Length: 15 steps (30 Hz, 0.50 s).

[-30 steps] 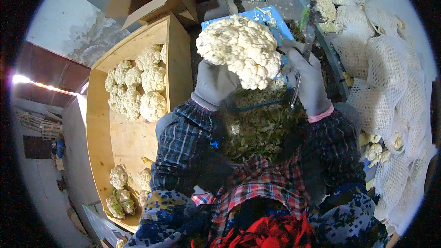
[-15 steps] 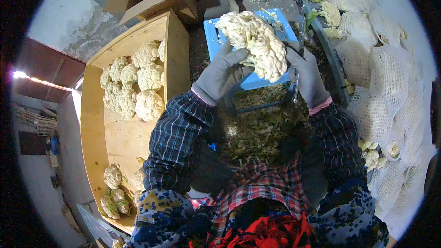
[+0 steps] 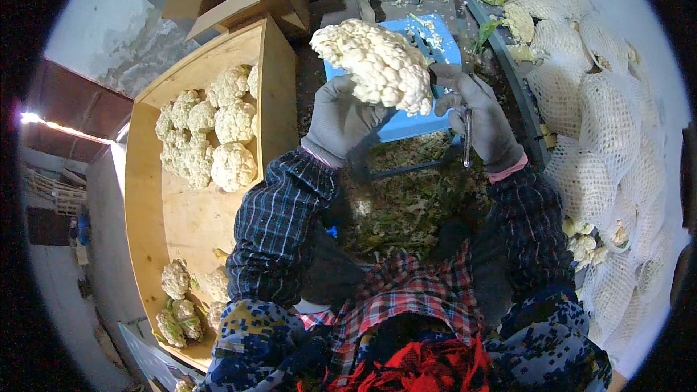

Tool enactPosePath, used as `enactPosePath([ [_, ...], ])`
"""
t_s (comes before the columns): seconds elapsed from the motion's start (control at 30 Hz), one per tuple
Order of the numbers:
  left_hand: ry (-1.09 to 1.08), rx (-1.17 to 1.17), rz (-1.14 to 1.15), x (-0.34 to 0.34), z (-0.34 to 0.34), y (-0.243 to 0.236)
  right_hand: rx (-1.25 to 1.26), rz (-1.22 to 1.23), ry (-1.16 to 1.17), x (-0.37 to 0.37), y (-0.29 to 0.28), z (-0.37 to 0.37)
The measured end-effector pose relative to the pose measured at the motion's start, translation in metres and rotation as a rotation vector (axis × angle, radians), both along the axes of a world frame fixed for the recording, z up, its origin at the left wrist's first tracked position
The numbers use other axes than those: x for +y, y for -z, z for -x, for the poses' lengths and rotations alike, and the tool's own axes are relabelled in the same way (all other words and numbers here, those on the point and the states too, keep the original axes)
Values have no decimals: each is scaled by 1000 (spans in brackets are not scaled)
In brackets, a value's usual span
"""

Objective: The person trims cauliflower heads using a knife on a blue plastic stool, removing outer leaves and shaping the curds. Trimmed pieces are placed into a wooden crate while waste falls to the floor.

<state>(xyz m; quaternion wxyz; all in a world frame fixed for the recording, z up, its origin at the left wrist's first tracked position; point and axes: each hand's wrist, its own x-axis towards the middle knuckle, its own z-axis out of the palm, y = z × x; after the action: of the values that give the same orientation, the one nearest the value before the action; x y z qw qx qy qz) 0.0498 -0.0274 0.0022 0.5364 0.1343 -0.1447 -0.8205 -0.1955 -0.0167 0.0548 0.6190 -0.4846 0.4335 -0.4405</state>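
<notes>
A large white cauliflower head (image 3: 377,62) is held up in front of me, its rounded florets facing me. My left hand (image 3: 341,120), in a grey glove, is closed around its lower left side. At its right side is my gloved right hand (image 3: 483,116), with a knife (image 3: 467,134) in its curled fingers. The knife's metal handle end sticks out below the palm; I cannot make out its blade now. Behind and under the cauliflower stands a blue plastic stool or crate (image 3: 417,120), sprinkled with white crumbs.
To the left, a wooden bin (image 3: 196,218) holds several cauliflowers (image 3: 234,167). An open cardboard box (image 3: 247,3) stands beyond it. On the right, white net bags (image 3: 581,181) of cauliflower are stacked behind a metal rail (image 3: 508,65). Leaf scraps (image 3: 414,210) cover the floor ahead.
The cauliflower has turned in my left hand and shifted slightly left, now showing its floret side. My right hand has drawn its fingers inward, and the knife's blade no longer shows upright.
</notes>
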Motion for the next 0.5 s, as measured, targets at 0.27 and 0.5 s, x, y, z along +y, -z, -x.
enactPosePath([
  [0.27,-6,109,-69,-6,-2,6,62,-28,77,-4,-3,9],
  [0.5,-96,228,-191,-12,-20,11,288,85,86,-3,0,22],
])
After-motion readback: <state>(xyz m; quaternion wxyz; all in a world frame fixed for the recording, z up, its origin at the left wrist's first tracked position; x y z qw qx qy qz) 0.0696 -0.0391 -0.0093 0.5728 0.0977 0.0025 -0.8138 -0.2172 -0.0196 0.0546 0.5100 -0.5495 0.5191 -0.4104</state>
